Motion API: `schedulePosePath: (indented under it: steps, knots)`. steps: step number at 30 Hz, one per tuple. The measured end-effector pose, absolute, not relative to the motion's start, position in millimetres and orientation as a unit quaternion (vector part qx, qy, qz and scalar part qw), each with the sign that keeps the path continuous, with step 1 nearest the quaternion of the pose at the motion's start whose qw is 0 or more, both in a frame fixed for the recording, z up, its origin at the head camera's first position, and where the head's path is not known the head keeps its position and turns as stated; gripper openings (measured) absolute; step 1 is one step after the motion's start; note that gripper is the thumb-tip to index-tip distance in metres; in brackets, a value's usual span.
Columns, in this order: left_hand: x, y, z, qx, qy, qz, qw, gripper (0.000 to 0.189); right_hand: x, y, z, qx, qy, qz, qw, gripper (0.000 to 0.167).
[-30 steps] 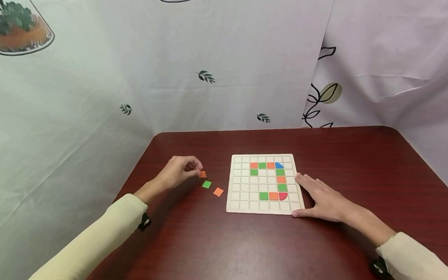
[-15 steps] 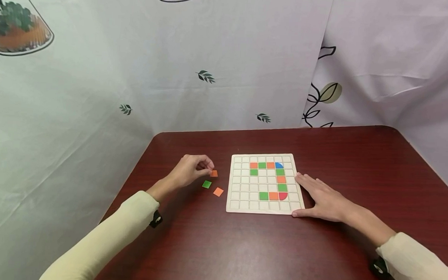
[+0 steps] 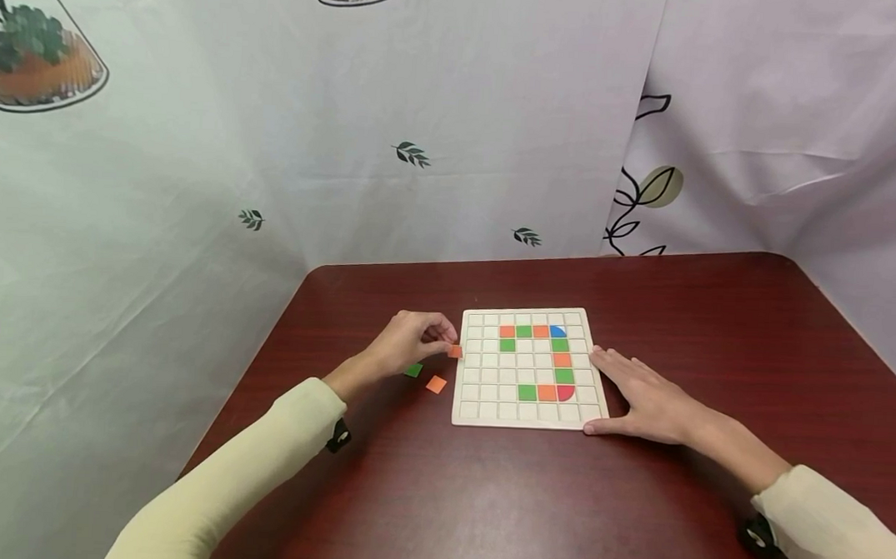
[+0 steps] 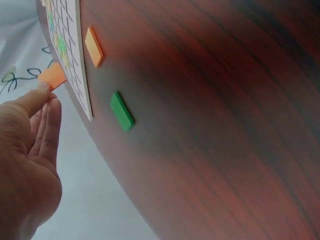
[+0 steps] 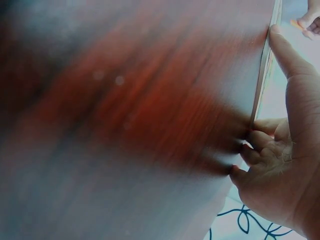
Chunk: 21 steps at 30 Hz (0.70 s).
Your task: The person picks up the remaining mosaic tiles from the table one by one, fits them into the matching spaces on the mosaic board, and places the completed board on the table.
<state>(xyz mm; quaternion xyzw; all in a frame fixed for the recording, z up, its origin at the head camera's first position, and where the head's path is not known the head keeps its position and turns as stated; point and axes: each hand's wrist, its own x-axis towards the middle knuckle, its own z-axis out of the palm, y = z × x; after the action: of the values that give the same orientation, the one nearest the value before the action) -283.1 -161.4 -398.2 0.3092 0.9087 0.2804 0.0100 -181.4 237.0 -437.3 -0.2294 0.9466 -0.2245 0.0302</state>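
Note:
Between thumb and fingertips, my left hand [image 3: 413,343] pinches an orange square tile [image 4: 52,76] at the left edge of a pale grid board [image 3: 480,410]. Colored tiles sit in the board's cells: orange and green squares, a blue rounded piece [image 3: 557,331] at upper right and a red rounded piece [image 3: 566,393] at lower right. My right hand [image 3: 649,402] rests against the board's right side, thumb at the near corner and fingers spread along the edge. Near my left wrist lie a loose green tile [image 4: 122,112] and a loose orange tile [image 3: 436,384].
Everything stands on a dark red wood-grain table [image 3: 513,499]. A pale cloth [image 3: 463,105] printed with plants hangs behind the table and along its left side.
My left hand has moved right with the orange tile, from beyond the loose green tile to the board's left edge. The right hand and the board have stayed in place.

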Motion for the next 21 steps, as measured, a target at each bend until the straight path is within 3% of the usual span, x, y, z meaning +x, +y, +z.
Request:
schedulePosePath:
  steps: [21]
  knots:
    - [-287, -111, -407, 0.346, 0.89, 0.296, 0.024, 0.012, -181, 237, -438, -0.23, 0.947, -0.224, 0.026, 0.122]
